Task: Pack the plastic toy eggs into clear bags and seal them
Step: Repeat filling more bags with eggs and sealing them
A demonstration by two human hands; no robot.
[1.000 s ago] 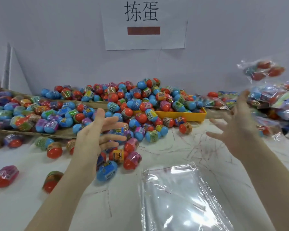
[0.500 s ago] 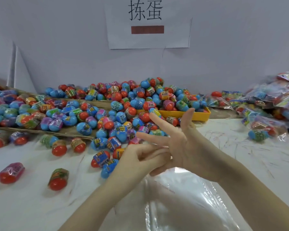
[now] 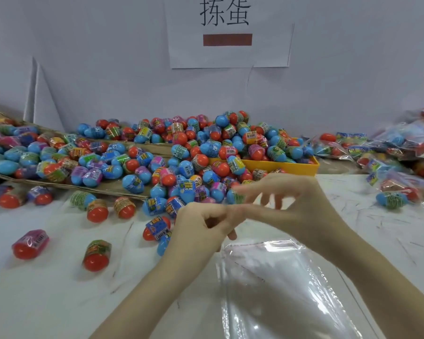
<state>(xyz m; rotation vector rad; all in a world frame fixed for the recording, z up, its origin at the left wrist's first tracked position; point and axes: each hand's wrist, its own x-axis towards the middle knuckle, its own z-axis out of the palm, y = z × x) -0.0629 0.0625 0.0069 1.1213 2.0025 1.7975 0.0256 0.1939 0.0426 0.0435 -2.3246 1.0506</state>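
Observation:
A big heap of plastic toy eggs (image 3: pixel 194 152), mostly blue and red with coloured wraps, lies along the back of the white table. A stack of clear bags (image 3: pixel 279 289) lies flat in front of me. Just above the stack's far edge my two hands meet. My left hand (image 3: pixel 201 223) has its fingers curled against the fingers of my right hand, and I see nothing held in it. My right hand (image 3: pixel 291 204) is blurred, its fingers spread and holding nothing. Neither hand touches an egg or a bag.
A yellow tray (image 3: pixel 279 165) sits under the right part of the heap, a flat cardboard sheet (image 3: pixel 108 187) under the left. Filled clear bags (image 3: pixel 397 152) pile up at the right. Loose eggs (image 3: pixel 30 243) lie on the table to the left. A paper sign (image 3: pixel 228 52) hangs on the wall.
A second ago my hands were apart and open, with a filled bag in the air at the right. They have since come together over the clear bags, and the left fingers have curled.

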